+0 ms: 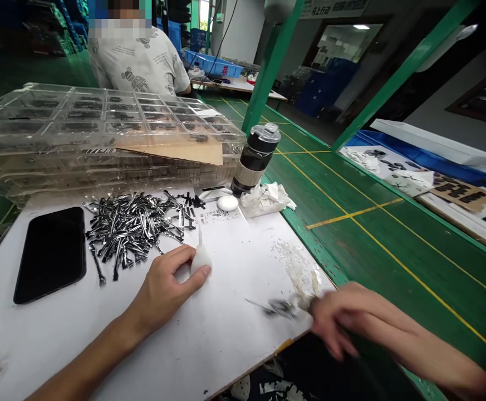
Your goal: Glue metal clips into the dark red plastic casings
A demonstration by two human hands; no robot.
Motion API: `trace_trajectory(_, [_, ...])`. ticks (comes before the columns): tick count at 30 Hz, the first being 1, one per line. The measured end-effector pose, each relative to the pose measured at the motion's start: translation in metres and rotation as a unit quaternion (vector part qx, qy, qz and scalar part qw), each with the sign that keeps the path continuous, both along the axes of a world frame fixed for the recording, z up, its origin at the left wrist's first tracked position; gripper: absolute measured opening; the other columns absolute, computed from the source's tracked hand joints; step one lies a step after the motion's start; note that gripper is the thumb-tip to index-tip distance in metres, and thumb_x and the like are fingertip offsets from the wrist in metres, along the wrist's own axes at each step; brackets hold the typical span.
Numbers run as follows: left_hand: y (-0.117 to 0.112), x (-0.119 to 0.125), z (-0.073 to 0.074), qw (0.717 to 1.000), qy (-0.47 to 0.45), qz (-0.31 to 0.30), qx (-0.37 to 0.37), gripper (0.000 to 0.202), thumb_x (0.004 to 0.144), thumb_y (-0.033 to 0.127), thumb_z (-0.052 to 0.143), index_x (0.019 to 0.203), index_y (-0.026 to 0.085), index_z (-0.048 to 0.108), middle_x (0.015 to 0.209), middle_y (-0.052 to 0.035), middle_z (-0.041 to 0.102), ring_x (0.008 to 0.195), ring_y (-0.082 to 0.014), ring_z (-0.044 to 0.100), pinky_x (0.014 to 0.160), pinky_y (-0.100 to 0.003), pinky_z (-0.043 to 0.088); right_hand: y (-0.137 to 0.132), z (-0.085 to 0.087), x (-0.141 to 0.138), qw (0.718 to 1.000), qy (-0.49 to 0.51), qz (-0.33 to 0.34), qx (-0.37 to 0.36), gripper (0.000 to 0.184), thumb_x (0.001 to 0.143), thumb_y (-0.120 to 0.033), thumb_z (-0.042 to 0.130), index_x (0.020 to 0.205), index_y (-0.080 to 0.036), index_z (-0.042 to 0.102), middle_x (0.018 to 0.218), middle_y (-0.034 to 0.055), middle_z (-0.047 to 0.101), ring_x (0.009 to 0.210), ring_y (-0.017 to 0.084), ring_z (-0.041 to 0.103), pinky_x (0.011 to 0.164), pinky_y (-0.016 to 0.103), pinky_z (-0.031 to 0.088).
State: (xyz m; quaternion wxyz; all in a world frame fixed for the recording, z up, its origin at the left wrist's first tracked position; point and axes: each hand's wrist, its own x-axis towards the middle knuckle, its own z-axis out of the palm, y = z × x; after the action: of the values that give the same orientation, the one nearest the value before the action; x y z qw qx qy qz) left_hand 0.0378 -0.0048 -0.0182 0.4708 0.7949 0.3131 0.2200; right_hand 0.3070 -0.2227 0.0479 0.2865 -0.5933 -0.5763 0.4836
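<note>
My left hand [165, 287] rests on the white table sheet [209, 328], fingers closed around a small white squeeze bottle [201, 259] with its thin nozzle pointing up. My right hand [343, 323] is at the table's right edge, blurred by motion, pinching a small shiny metal part [282, 308] that sticks out to the left. A heap of several similar black and chrome metal parts [136, 225] lies just beyond my left hand.
A black phone [50, 253] lies at left. Stacked clear plastic trays [101, 139] with a cardboard sheet stand behind the heap. A dark bottle [255, 159], a white lid [227, 203] and crumpled tissue [268, 197] sit at back right. A person sits beyond the trays. Green conveyor surface runs on the right.
</note>
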Motion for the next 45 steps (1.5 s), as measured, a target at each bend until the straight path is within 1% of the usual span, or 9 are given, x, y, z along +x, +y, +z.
trace_trajectory(6, [0.000, -0.002, -0.001, 1.000, -0.007, 0.031, 0.004, 0.038, 0.095, 0.041, 0.057, 0.069, 0.022, 0.036, 0.068, 0.0050, 0.033, 0.062, -0.0135, 0.032, 0.058, -0.028, 0.026, 0.124, -0.030, -0.014, 0.987, -0.040, 0.116, 0.107, 0.029, 0.096, -0.009, 0.035, 0.101, -0.016, 0.063, 0.073, 0.0019, 0.065, 0.064, 0.013, 0.052, 0.065, 0.026, 0.042])
trace_trajectory(15, [0.000, -0.003, 0.000, 0.992, -0.063, 0.027, -0.108, 0.017, 0.097, 0.032, 0.053, 0.110, 0.022, 0.057, 0.094, -0.0008, 0.066, 0.078, -0.0169, 0.058, 0.073, -0.030, 0.045, 0.138, -0.033, -0.006, 0.909, -0.381, 0.119, 0.119, 0.027, 0.101, -0.023, 0.043, 0.128, -0.021, 0.049, 0.061, -0.0047, 0.054, 0.058, 0.018, 0.048, 0.063, 0.030, 0.030])
trace_trajectory(20, [0.001, -0.008, 0.006, 0.991, -0.055, 0.020, -0.120, 0.015, 0.098, 0.030, 0.050, 0.111, 0.022, 0.051, 0.095, -0.0019, 0.066, 0.080, -0.0173, 0.062, 0.075, -0.031, 0.050, 0.164, -0.049, -0.029, 0.862, -0.429, 0.094, 0.253, 0.028, 0.103, -0.041, 0.051, 0.113, -0.018, 0.065, 0.094, 0.0086, 0.061, 0.083, 0.022, 0.056, 0.070, 0.031, 0.038])
trace_trajectory(25, [0.006, -0.020, 0.015, 0.998, 0.017, 0.046, -0.031, 0.016, 0.100, 0.038, 0.046, 0.097, 0.023, 0.049, 0.082, 0.0004, 0.066, 0.069, -0.0167, 0.062, 0.065, -0.030, 0.050, 0.181, -0.063, -0.048, 0.891, -0.304, 0.109, 0.319, 0.012, 0.101, -0.024, 0.053, 0.098, -0.017, 0.063, 0.108, 0.0120, 0.060, 0.098, 0.025, 0.052, 0.086, 0.039, 0.042])
trace_trajectory(28, [0.008, -0.027, 0.012, 0.999, 0.034, 0.034, -0.010, 0.025, 0.103, 0.043, 0.041, 0.097, 0.022, 0.054, 0.078, -0.0003, 0.068, 0.068, -0.0169, 0.064, 0.062, -0.028, 0.051, 0.177, -0.065, -0.052, 0.965, -0.077, 0.082, 0.235, 0.010, 0.105, -0.026, 0.046, 0.104, -0.019, 0.053, 0.097, 0.0074, 0.063, 0.091, 0.021, 0.057, 0.084, 0.038, 0.045])
trace_trajectory(31, [0.007, -0.036, 0.005, 0.995, 0.063, 0.045, 0.065, 0.027, 0.105, 0.036, 0.041, 0.125, 0.022, 0.053, 0.097, -0.0025, 0.072, 0.070, -0.0142, 0.067, 0.067, -0.027, 0.055, 0.171, -0.065, -0.054, 0.981, 0.130, 0.030, 0.144, 0.016, 0.108, -0.034, 0.039, 0.114, -0.021, 0.046, 0.081, -0.0002, 0.058, 0.075, 0.016, 0.056, 0.071, 0.030, 0.045])
trace_trajectory(37, [0.009, -0.048, -0.007, 0.947, 0.112, 0.043, 0.298, 0.039, 0.103, 0.027, 0.051, 0.142, 0.025, 0.047, 0.108, -0.0034, 0.072, 0.079, -0.0148, 0.073, 0.058, -0.020, 0.054, 0.165, -0.063, -0.059, 0.966, -0.030, 0.037, 0.253, 0.020, 0.102, -0.025, 0.055, 0.121, -0.019, 0.055, 0.084, 0.0000, 0.061, 0.067, 0.012, 0.052, 0.064, 0.025, 0.041])
trace_trajectory(41, [0.008, -0.046, -0.006, 0.953, 0.087, 0.010, 0.290, 0.025, 0.103, 0.022, 0.051, 0.128, 0.023, 0.055, 0.108, -0.0032, 0.073, 0.087, -0.0158, 0.073, 0.068, -0.022, 0.057, 0.165, -0.062, -0.060, 0.946, -0.084, 0.064, 0.305, 0.018, 0.106, -0.024, 0.044, 0.111, -0.017, 0.060, 0.099, 0.0075, 0.067, 0.087, 0.017, 0.061, 0.077, 0.028, 0.047])
trace_trajectory(45, [0.005, -0.043, -0.005, 0.962, 0.080, -0.019, 0.259, 0.028, 0.102, 0.019, 0.052, 0.129, 0.024, 0.054, 0.107, -0.0012, 0.073, 0.089, -0.0146, 0.071, 0.075, -0.023, 0.056, 0.162, -0.060, -0.059, 0.958, -0.127, 0.114, 0.231, 0.027, 0.108, -0.034, 0.041, 0.125, -0.018, 0.054, 0.085, 0.0034, 0.067, 0.068, 0.015, 0.058, 0.063, 0.025, 0.043])
